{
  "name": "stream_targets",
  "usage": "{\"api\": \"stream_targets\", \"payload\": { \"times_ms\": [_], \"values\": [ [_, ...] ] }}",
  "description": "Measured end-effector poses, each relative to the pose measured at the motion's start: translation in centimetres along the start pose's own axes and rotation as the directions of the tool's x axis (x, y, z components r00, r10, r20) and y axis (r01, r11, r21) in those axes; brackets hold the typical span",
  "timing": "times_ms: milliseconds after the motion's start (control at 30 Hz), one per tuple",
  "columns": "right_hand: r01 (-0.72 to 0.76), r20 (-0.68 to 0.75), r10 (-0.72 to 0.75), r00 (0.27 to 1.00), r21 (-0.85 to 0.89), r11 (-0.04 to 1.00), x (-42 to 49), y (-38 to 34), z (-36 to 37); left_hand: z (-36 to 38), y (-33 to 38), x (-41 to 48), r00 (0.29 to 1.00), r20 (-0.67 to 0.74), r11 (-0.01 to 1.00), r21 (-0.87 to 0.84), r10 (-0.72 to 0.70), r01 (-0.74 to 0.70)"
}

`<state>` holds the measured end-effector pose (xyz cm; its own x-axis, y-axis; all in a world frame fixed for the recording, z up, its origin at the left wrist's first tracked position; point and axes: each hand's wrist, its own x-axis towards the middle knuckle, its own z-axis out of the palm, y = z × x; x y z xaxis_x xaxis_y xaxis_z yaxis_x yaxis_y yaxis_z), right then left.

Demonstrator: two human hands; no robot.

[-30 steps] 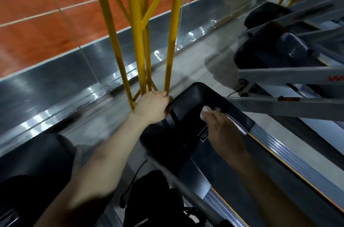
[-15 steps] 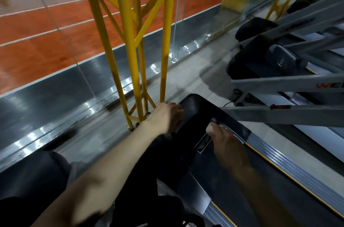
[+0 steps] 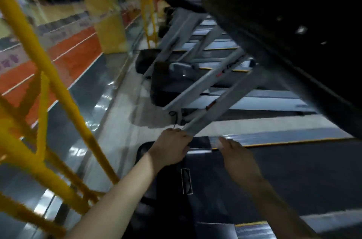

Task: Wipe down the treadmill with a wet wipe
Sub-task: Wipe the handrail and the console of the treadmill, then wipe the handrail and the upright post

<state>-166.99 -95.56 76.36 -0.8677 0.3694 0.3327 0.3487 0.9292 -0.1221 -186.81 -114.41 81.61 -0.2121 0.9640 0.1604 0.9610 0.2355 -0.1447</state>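
The view is motion-blurred. The treadmill's black motor cover (image 3: pixel 207 186) lies below me, with its dark belt (image 3: pixel 303 170) running right. My left hand (image 3: pixel 172 149) sits at the cover's far corner, fingers curled at the foot of the grey upright (image 3: pixel 221 103). My right hand (image 3: pixel 236 157) is over the cover's far right edge and pinches a pale wet wipe (image 3: pixel 216 141) against the grey side rail (image 3: pixel 284 137). Most of the wipe is hidden under the fingers.
A yellow steel frame (image 3: pixel 58 91) stands close on the left, over a glossy grey floor strip (image 3: pixel 94 105). The treadmill's dark console (image 3: pixel 293 23) hangs overhead at the upper right. More treadmills (image 3: pixel 176 78) stand in a row beyond.
My head has swung up and right, so the row of treadmills now fills the view. Both hands have shifted from the cover's middle to its right edge by the upright.
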Motion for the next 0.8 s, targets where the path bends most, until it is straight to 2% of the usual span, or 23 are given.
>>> {"api": "stream_targets", "payload": {
  "times_ms": [67, 133, 267, 333, 433, 533, 633, 700, 800],
  "values": [
    [-0.114, -0.101, 0.105, 0.989, -0.094, 0.989, -1.5, -0.7, -0.1, -0.1, -0.4, 1.1, 0.993, -0.046, 0.994, -0.019, 0.105, -0.106],
    [-0.274, -0.120, 0.265, 0.957, -0.073, 0.959, -3.9, -1.4, -0.4, -0.1, 0.0, 1.7, 0.974, -0.051, 0.973, -0.052, 0.222, -0.225],
    [-0.522, -0.176, 0.523, 0.834, 0.057, 0.851, -10.3, -4.4, -1.5, -0.3, 3.2, 1.2, 0.879, -0.089, 0.875, -0.088, 0.469, -0.476],
    [-0.627, -0.169, 0.622, 0.765, 0.026, 0.778, -13.2, -5.6, -2.3, -0.4, 5.4, 1.1, 0.825, -0.113, 0.818, -0.113, 0.554, -0.564],
    [-0.750, -0.229, 0.731, 0.643, 0.008, 0.662, -17.6, -6.7, -3.6, -1.3, 9.4, 1.5, 0.729, -0.150, 0.712, -0.156, 0.668, -0.684],
    [-0.831, -0.214, 0.825, 0.522, 0.089, 0.549, -21.5, -7.0, -4.8, -2.7, 13.5, 1.8, 0.651, -0.181, 0.636, -0.140, 0.737, -0.759],
    [-0.866, -0.274, 0.880, 0.387, 0.220, 0.449, -24.3, -6.2, -5.3, -3.9, 16.8, 2.4, 0.574, -0.216, 0.556, -0.142, 0.790, -0.819],
    [-0.863, -0.283, 0.912, 0.298, 0.328, 0.384, -25.3, -5.1, -5.6, -4.6, 18.7, 3.4, 0.520, -0.266, 0.505, -0.128, 0.811, -0.853],
    [-0.839, -0.263, 0.952, 0.154, 0.475, 0.267, -26.4, -2.3, -5.7, -5.5, 21.8, 5.8, 0.478, -0.280, 0.473, -0.089, 0.833, -0.877]
  ]
}}
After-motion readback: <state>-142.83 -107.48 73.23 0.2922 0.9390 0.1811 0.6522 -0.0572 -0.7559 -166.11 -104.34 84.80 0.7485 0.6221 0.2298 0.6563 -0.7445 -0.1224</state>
